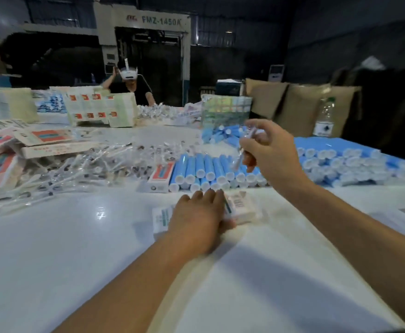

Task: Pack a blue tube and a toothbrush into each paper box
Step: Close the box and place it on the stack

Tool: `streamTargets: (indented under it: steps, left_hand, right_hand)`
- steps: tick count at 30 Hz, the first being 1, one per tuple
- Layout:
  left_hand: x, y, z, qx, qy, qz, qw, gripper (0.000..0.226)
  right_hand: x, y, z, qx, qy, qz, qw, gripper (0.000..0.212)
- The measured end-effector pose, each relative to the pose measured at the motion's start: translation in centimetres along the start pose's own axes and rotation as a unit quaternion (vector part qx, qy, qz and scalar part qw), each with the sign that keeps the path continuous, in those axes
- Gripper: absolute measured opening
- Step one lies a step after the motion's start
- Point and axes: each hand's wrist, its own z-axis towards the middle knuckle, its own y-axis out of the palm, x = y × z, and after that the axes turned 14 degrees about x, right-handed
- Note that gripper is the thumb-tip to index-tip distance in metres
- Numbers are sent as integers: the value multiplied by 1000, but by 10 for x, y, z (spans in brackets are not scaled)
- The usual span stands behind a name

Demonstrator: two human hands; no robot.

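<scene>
Toothbrush (244, 147) in right grip (272, 150); box (241, 209) under left (200, 218).

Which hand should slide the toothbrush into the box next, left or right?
Right, most likely. The right hand already pinches the wrapped toothbrush above the table, while the left hand rests on the paper box, holding it steady.
</scene>
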Motion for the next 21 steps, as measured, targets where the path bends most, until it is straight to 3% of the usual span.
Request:
streamTargets:
  steps: [3, 6, 16, 21]
  left_hand:
    - [7, 0, 0, 17, -6, -20, 1000, 72]
    - [10, 1, 2, 22, -14, -18, 1000, 78]
    - [22, -2, 1, 47, -10, -2, 999, 80]
    - [34, 0, 3, 52, 1, 4, 999, 80]
  right_hand:
    - [36, -59, -14, 129, 151, 46, 979, 19]
    - [59, -77, -31, 155, 242, 84, 954, 10]
    - [67, -51, -46, 126, 218, 41, 967, 8]
    - [67, -45, -55, 129, 241, 72, 959, 22]
